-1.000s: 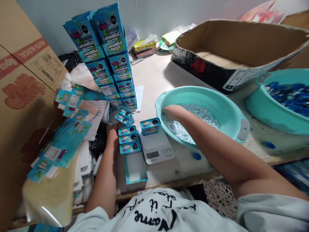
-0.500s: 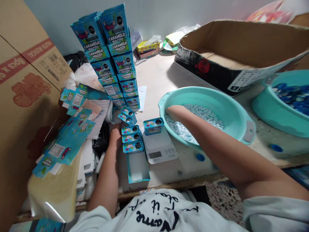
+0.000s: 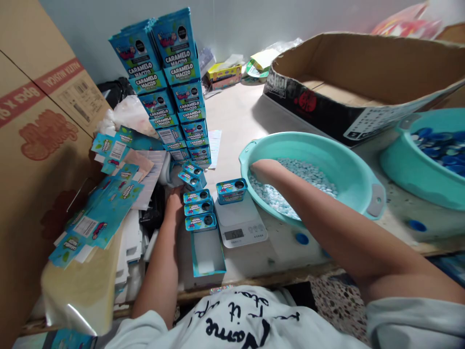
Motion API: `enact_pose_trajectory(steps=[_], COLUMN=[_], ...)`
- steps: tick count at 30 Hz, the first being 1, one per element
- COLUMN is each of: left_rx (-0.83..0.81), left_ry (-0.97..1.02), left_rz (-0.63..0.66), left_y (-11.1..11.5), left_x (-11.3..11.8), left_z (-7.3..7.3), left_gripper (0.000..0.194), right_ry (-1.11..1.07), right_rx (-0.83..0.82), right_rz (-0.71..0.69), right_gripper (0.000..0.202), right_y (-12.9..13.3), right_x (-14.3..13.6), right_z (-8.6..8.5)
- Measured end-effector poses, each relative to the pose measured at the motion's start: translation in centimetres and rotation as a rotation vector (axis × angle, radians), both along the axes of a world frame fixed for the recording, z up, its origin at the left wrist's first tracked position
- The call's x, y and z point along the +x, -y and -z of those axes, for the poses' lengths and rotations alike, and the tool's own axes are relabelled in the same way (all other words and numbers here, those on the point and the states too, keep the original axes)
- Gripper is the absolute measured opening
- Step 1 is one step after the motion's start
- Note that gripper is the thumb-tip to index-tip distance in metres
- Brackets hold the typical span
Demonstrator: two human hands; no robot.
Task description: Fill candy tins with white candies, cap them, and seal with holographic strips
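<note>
My right hand reaches into a turquoise tub of small pale candies; its fingers are hidden against the candies and the tub's near-left side. My left hand rests beside two small blue tins, left of a row of three tins; its fingers are too hidden to read. Those three tins stand in the far part of an open blue tray box. Another blue tin sits on the far end of a white scale with a lit display.
Tall stacks of blue candy boxes stand behind the tins. Flat printed cartons lie at left by a big cardboard box. An open carton is behind the tub; a second tub holds blue lids.
Both hands keep nearly the same places. The whole view has shifted very slightly, and the digits on the scale's display look different.
</note>
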State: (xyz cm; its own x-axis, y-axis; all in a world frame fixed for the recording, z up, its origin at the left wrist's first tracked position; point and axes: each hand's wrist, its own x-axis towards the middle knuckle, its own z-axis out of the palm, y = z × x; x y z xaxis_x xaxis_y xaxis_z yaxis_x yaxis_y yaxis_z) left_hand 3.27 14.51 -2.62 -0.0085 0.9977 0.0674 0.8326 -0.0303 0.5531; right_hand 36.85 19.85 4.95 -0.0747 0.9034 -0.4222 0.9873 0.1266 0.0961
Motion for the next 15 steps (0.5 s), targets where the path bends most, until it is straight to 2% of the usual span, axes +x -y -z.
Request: enact_pose_trajectory(steps=[9,15], left_rx=[-0.012,-0.006], left_ry=[-0.004,-0.006], left_rz=[0.012,0.015], left_y=[0.1,0.1], left_x=[0.0,0.0], left_z=[-0.2,-0.2], left_gripper=[0.052,0.049], right_ry=[0.052,0.055], right_rx=[-0.047,-0.063], right_rz=[-0.028,-0.022], right_gripper=[0.038,0.042], right_y=[0.7,0.5], right_x=[-0.3,-0.4], right_z=[-1.4,-1.5])
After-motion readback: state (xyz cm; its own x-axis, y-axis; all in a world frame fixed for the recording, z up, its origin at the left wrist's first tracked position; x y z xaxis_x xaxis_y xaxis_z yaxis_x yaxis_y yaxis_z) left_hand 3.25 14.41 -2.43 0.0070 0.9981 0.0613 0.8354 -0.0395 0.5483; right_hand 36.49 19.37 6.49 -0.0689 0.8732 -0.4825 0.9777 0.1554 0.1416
